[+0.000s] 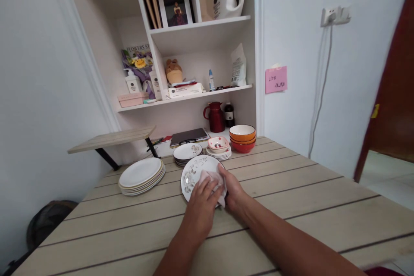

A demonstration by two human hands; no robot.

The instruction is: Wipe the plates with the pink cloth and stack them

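Observation:
A white plate with a floral pattern and dark rim (pixel 190 175) is tilted up toward me, above the table's middle. My right hand (pixel 234 190) grips its right edge, thumb over the front; the fingers behind are hidden. My left hand (pixel 203 200) presses a pale pinkish cloth (pixel 207 174) against the plate's face, its fingers over the cloth. Just behind the plate stand a stack of smaller floral plates (pixel 187 152) and a small patterned bowl (pixel 218 144) on white saucers (pixel 223 155).
At the left lies a stack of large white plates (pixel 140 172), near a raised wooden stand (pixel 113 139). Orange and red bowls (pixel 242 138) are stacked at the back right. Behind them are a dark red jug (pixel 216 117) and a laptop-like dark slab (pixel 189 136) below the shelves.

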